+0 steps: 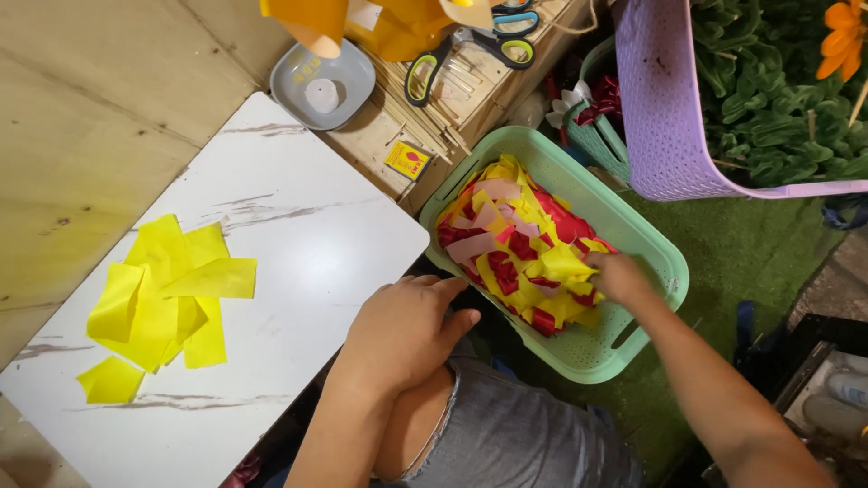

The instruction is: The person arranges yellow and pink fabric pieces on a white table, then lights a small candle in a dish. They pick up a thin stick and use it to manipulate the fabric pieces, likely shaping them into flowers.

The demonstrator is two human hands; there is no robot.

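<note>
Yellow scraps (529,248) — right hand (617,276) among them

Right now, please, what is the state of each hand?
Left hand: open, palm down on the knee, holding nothing.
Right hand: in the green basket among the yellow and red fabric pieces; grip cannot be told.

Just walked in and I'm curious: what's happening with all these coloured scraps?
A seated person reaches the right hand into a mint-green plastic basket full of yellow, red and pink cut pieces, fingers down among them. The left hand rests on the knee, holding nothing, beside a white marbled board. On that board lies a small pile of yellow pieces. Scissors with yellow-green handles sit on a wooden crate behind.
</note>
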